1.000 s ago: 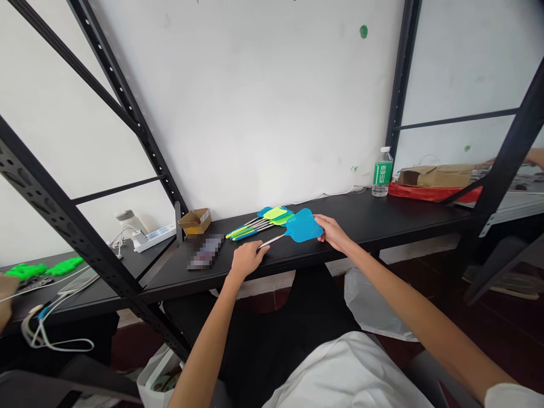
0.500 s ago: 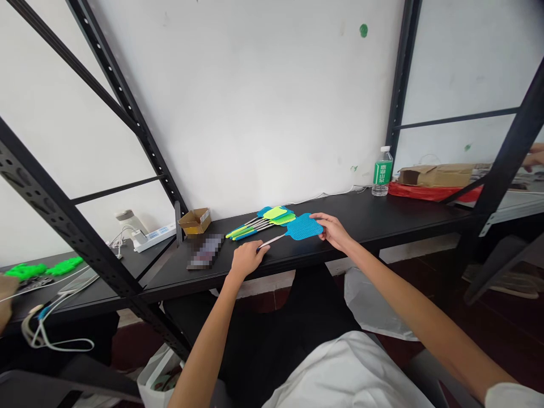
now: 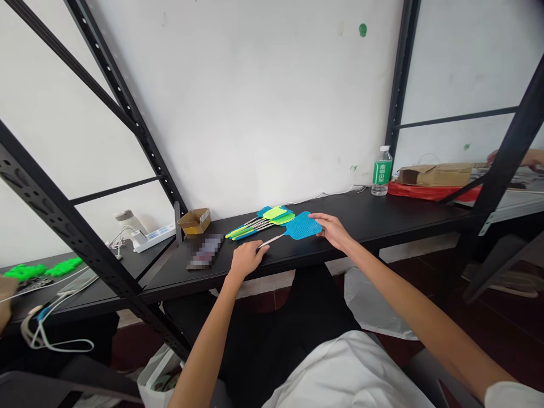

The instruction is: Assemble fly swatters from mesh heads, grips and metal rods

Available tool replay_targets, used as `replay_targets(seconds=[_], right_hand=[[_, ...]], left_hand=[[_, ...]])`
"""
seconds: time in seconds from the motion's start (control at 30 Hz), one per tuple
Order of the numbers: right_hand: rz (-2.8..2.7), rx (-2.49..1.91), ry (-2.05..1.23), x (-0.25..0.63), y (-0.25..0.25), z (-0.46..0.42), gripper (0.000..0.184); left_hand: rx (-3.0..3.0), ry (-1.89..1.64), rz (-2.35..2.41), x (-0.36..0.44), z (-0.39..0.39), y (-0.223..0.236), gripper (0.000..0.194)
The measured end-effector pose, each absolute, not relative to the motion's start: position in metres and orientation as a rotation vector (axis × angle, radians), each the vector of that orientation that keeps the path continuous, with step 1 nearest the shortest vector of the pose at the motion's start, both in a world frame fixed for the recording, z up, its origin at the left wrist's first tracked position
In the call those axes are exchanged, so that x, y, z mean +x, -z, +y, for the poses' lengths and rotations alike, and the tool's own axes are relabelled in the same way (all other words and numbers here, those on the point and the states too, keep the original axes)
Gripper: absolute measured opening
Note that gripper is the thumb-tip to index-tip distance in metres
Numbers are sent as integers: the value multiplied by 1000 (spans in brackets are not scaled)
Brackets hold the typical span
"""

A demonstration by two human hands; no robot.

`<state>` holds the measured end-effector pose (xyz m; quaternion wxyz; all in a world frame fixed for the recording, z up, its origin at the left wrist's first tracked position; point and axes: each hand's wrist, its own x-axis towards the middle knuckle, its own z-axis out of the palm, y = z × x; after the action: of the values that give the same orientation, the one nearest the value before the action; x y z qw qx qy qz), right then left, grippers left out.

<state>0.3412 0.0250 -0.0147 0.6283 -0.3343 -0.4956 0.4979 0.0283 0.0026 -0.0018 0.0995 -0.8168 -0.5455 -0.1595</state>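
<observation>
A blue fly swatter [image 3: 302, 226] lies low over the black shelf [image 3: 382, 218], held at both ends. My left hand [image 3: 247, 258] is closed round its metal handle near the front edge. My right hand [image 3: 334, 229] pinches the right edge of the blue mesh head. Just behind it lies a pile of several more swatters [image 3: 264, 219] with green and blue heads and silver handles.
A small open cardboard box [image 3: 194, 221] and a dark flat packet [image 3: 205, 251] sit left of the swatters. A water bottle [image 3: 382, 171], a brown box on red plastic [image 3: 433, 177] and another person's hand [image 3: 529, 159] are at right. Power strip [image 3: 152, 235] and cables lie left.
The blue swatter's head has shifted slightly left and up with my right hand. My left hand has stayed on the handle. The other person's hand at far right has moved.
</observation>
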Motion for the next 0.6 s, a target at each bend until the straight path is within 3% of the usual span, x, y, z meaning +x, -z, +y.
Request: replay_targets(seconds=[0.6], right_hand=[[-1170,-764,-1120,339,14,23,30]], left_hand=[[-2418,470,-1610,29,2,2,44]])
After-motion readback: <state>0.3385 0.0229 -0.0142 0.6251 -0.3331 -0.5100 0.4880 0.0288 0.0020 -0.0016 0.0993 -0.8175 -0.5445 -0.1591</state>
